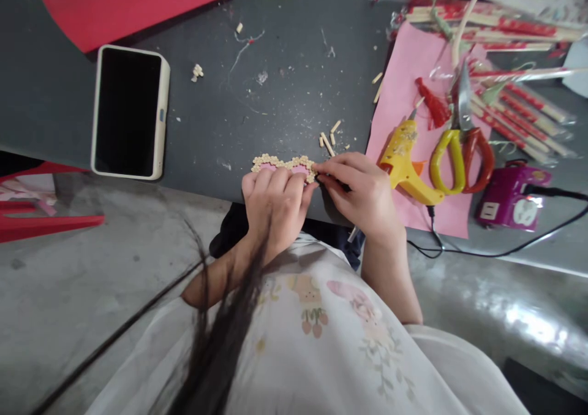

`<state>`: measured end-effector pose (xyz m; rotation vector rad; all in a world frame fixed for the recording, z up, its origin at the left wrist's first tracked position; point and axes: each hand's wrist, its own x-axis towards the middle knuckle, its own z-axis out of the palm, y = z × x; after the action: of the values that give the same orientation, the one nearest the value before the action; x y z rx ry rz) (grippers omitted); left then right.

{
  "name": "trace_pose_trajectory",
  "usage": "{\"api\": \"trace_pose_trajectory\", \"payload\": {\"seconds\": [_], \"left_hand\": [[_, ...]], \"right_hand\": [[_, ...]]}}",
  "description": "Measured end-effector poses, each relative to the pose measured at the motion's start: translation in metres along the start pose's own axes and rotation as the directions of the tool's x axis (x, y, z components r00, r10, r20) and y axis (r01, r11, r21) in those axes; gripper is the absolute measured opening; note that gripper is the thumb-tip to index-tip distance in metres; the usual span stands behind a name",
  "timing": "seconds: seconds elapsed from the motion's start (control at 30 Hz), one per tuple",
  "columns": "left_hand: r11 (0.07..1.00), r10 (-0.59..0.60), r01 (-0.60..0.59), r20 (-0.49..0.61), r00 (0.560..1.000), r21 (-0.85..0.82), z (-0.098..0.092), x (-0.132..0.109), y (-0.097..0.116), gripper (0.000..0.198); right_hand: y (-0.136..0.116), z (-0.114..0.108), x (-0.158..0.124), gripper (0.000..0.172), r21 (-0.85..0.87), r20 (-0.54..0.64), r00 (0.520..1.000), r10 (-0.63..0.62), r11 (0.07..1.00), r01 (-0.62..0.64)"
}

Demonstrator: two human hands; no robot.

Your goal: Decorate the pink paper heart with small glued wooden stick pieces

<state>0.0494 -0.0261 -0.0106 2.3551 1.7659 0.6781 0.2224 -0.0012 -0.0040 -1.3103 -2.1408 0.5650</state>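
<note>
A small pink craft piece edged with tiny wooden bits (281, 162) lies at the near edge of the dark table (275, 84). My left hand (274, 205) rests on it with fingers curled, holding it down. My right hand (359, 193) is closed in a pinch at the piece's right end, around a thin dark tool whose tip sticks out below the wrist. Cut wooden bits (329, 139) lie just beyond my fingers.
A yellow glue gun (404, 165) and yellow-and-red scissors (459, 148) lie on pink paper (404, 90) to the right. A purple power strip (505, 197) sits further right, wrapped chopsticks (505, 35) behind. A phone (129, 111) lies left, red paper (133, 1) at back left.
</note>
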Motion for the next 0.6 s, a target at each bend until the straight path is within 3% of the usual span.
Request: {"api": "trace_pose_trajectory", "payload": {"seconds": [0.6], "left_hand": [[0.999,-0.032,0.032,0.005,0.999,-0.007,-0.0014,-0.0016,-0.0004,0.022]], "right_hand": [[-0.0017,-0.0001,0.0016,0.022,-0.005,0.004,1.0,0.026,1.0,-0.026]]}}
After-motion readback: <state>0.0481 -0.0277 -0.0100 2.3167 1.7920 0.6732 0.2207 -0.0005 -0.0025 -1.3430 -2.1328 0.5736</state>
